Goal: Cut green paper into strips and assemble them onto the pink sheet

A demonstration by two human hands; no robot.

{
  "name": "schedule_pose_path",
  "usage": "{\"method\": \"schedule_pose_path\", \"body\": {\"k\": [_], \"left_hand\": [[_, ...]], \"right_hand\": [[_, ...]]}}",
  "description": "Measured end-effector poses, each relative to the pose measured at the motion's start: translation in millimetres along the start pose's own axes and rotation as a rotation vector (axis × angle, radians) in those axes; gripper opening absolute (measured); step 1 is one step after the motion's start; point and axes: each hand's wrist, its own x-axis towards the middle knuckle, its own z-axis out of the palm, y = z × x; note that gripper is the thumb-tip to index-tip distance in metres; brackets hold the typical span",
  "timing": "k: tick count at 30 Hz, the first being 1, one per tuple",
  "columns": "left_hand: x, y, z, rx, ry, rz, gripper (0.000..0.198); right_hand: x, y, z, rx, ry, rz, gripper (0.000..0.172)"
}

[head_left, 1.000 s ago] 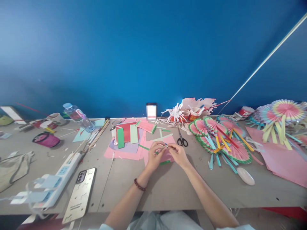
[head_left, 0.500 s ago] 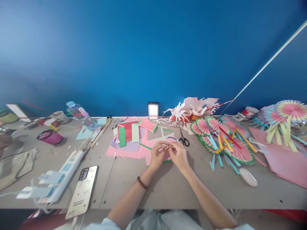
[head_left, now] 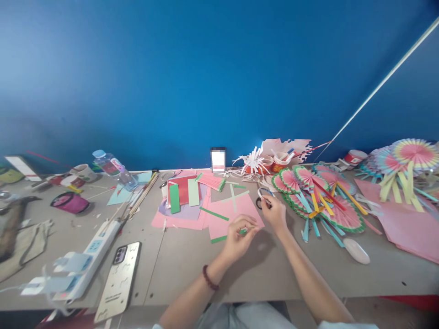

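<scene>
My left hand (head_left: 242, 236) is closed in a pinch over the right corner of a pink paper sheet (head_left: 219, 225); whatever sits between its fingertips is too small to make out. Beyond it, my right hand (head_left: 274, 212) grips a thin bluish-white roll of tape (head_left: 263, 191), partly covered by the fingers. Black-handled scissors (head_left: 258, 203) lie just behind that hand, mostly hidden. On the pink sheet are a dark green paper strip (head_left: 214, 213) and crossed pale green strips (head_left: 233, 197).
Pleated pink paper fans (head_left: 343, 214) spread out to the right, beside a white mouse-shaped object (head_left: 356, 251). At left are a phone (head_left: 118, 281), a power strip (head_left: 92, 249) and a water bottle (head_left: 116, 169). Cups (head_left: 281, 161) stand along the blue wall.
My hands have parted. The right hand moved right and away with the roll of tape, toward the scissors; the left came lower and nearer, over the pink sheet's corner.
</scene>
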Motion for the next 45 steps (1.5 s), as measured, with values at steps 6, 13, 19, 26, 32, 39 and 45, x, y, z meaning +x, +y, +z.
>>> {"method": "schedule_pose_path", "body": {"k": [6,13,19,26,32,39,45], "left_hand": [[11.8,-23.5,-11.6,-0.18,0.26,-0.376,0.034],[16.0,-29.8,-18.8,-0.241,0.369,-0.558,0.045],[16.0,-27.8,-19.1,-0.242,0.307,-0.579,0.041],[15.5,-36.8,-22.1,-0.168,0.263,-0.556,0.041],[19.7,-32.1,-23.8,-0.119,0.32,-0.458,0.031],[22.2,-28.1,-27.5,-0.071,0.312,-0.376,0.025],[22.5,-28.0,-26.4,-0.179,0.315,-0.479,0.028]], "right_hand": [[1.6,10.3,2.8,-0.091,-0.006,-0.107,0.018],[7.1,43.5,10.8,-0.132,0.0,-0.097,0.027],[1.3,13.1,7.5,0.187,-0.128,-0.053,0.025],[-18.1,-14.6,12.5,0.561,-0.522,0.152,0.024],[-17.4,-15.1,16.4,0.591,-0.445,0.172,0.024],[-12.5,-16.7,10.3,0.692,-0.448,0.323,0.033],[-11.4,-23.4,5.6,0.742,-0.445,0.392,0.035]]}}
